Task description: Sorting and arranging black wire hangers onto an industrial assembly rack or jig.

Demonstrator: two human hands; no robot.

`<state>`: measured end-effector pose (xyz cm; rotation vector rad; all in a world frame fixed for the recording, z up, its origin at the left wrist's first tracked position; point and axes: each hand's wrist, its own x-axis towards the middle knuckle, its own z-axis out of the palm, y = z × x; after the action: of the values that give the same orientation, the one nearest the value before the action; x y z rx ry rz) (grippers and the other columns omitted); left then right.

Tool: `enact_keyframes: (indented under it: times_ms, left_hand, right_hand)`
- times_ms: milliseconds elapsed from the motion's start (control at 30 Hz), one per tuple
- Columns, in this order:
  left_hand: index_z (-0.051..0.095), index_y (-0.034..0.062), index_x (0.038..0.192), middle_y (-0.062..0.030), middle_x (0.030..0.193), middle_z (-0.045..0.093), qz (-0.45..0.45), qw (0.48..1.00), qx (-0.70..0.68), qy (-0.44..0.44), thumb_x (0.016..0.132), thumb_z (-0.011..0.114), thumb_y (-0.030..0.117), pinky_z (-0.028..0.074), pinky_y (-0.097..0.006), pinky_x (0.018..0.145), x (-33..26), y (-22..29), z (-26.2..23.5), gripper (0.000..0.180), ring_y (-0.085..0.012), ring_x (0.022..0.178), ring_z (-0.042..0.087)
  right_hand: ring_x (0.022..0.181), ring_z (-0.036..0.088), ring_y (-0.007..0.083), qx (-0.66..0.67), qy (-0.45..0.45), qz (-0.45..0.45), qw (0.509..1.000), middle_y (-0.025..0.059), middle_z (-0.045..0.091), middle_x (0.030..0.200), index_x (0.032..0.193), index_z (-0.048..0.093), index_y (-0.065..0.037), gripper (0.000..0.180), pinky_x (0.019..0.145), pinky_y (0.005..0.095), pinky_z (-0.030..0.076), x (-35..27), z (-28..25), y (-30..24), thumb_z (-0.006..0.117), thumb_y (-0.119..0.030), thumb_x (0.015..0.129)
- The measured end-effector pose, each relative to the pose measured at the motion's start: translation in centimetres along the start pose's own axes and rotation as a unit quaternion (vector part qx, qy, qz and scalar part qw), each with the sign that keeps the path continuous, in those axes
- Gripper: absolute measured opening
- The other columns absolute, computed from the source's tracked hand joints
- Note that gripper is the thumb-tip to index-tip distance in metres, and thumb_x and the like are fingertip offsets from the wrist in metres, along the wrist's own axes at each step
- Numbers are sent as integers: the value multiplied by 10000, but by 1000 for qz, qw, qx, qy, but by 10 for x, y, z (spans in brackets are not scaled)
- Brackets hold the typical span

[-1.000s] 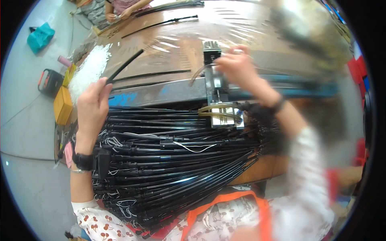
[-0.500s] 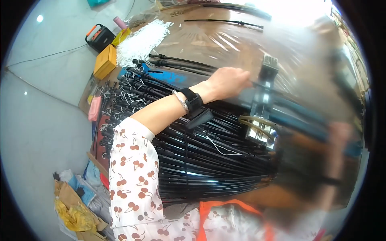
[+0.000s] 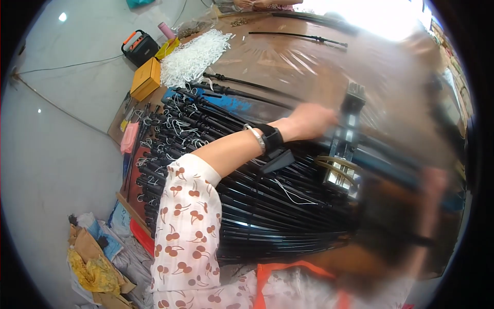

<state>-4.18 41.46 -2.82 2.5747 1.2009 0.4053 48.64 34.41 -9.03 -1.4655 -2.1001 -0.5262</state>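
Note:
My left hand [image 3: 311,122], with a black watch and bracelet on its wrist, reaches over a pile of black rods [image 3: 267,216] to the metal fixture [image 3: 343,139]. Its fingers are curled closed beside the fixture, and what they hold is hidden and blurred. At the far right my right hand [image 3: 435,180] is smeared by motion, so its fingers do not show. A pale brass-coloured band [image 3: 337,169] curves around the lower part of the fixture. Black collars and white cord loops [image 3: 177,123] crowd the rods' left ends. One loose white cord [image 3: 296,200] lies across the pile.
Small white pieces [image 3: 195,56] are heaped at the table's far left, near a yellow box [image 3: 145,79] and a black case with an orange handle [image 3: 140,49]. A single black rod [image 3: 298,37] lies farther back. Another person's hands [image 3: 260,4] show at the top edge.
The whole view has shifted a little, setting the table lower and to the right. My left hand stays by the fixture but is more blurred. Another person's hands have come into view at the top.

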Motion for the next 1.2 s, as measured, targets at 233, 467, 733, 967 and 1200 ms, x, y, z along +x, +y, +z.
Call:
enact_keyframes:
  times_ms: [233, 467, 733, 967, 1200]
  left_hand:
    - [650, 25, 943, -214, 868, 689, 21, 1000, -19, 1, 946, 595, 200, 511, -504, 733, -4, -7, 3, 183, -419, 858, 657]
    - [571, 49, 890, -202, 812, 658, 62, 997, 24, 42, 972, 567, 224, 512, -502, 678, -5, -13, 11, 193, -412, 827, 655]
    - [529, 68, 910, -205, 757, 638, 19, 996, 76, 40, 983, 560, 224, 491, -513, 628, 5, 15, 11, 175, -424, 769, 642]
    - [539, 69, 921, -210, 752, 639, 28, 996, 69, 47, 983, 560, 211, 490, -513, 629, 6, 8, 20, 157, -424, 760, 645]
    - [522, 54, 900, -201, 755, 614, 13, 993, 105, 49, 973, 566, 164, 456, -502, 609, -2, 6, 17, 139, -417, 747, 621]
  right_hand:
    - [787, 588, 340, -33, 2, 16, 999, 151, 594, 788, 857, 637, -37, 117, 726, 448, 461, -10, 2, -1, 627, -142, 907]
    - [1186, 606, 349, -13, 8, -20, 1000, 98, 688, 1238, 1188, 694, -56, 337, 983, 443, 476, 17, -26, -68, 662, -36, 853]
    - [954, 620, 308, 117, -30, 4, 993, 98, 709, 947, 1061, 701, -58, 222, 874, 434, 428, 1, -56, -176, 722, -97, 843]
    - [890, 595, 279, 200, -61, 1, 978, 80, 677, 906, 1115, 680, -68, 281, 790, 412, 412, 3, -28, -188, 721, -185, 862]
    - [823, 611, 349, 414, -51, 7, 909, 158, 618, 848, 1052, 636, -9, 190, 731, 420, 495, 22, 1, -214, 692, -82, 886]
